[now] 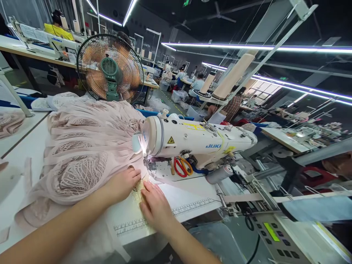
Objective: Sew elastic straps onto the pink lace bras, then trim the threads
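My left hand and right hand lie flat and open, gripping nothing, pressing the pink lace piece onto the bench just at six o'clock of the sewing machine needle, scissors at three.

Long light strips cross a dark ceiling above rows of worktables and a fan.

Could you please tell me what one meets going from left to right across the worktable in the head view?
Heap of pale pink lace garments → left hand → right hand → red-and-orange-handled scissors → grey control panel with green display.
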Action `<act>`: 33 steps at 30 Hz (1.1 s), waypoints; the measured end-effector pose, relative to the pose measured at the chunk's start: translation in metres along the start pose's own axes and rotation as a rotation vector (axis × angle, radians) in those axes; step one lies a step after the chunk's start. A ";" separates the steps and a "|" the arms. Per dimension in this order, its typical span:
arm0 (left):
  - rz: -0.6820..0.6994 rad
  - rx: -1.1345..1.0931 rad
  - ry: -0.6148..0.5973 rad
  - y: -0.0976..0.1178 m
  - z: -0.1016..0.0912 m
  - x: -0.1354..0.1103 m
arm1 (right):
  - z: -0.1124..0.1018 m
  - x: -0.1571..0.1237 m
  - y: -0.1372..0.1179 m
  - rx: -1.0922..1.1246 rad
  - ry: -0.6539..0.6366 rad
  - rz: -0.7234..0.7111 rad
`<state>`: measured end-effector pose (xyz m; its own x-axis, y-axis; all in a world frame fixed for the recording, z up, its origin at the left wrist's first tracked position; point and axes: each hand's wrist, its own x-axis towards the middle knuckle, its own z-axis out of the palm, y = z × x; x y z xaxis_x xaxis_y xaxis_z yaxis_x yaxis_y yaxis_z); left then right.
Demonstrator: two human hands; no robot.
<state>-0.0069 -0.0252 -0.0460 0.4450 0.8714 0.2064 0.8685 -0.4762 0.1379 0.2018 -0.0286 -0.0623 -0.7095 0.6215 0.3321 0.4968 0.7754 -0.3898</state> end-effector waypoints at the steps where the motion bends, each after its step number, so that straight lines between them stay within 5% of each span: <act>1: -0.003 0.006 -0.002 -0.002 0.000 0.001 | 0.001 0.000 0.000 0.003 0.005 0.003; 10: -0.046 0.049 -0.034 -0.017 -0.006 0.013 | 0.001 0.001 0.000 0.007 0.003 0.035; 25: -0.200 0.177 -0.028 -0.011 -0.014 0.015 | 0.000 0.002 -0.001 0.008 0.006 0.012; 33: -0.174 0.259 -0.014 0.022 -0.036 -0.036 | 0.000 -0.004 0.000 0.009 0.227 -0.109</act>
<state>-0.0116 -0.0714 -0.0156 0.2861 0.9396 0.1879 0.9579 -0.2752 -0.0822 0.2054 -0.0310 -0.0636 -0.6276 0.5446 0.5563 0.4184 0.8386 -0.3488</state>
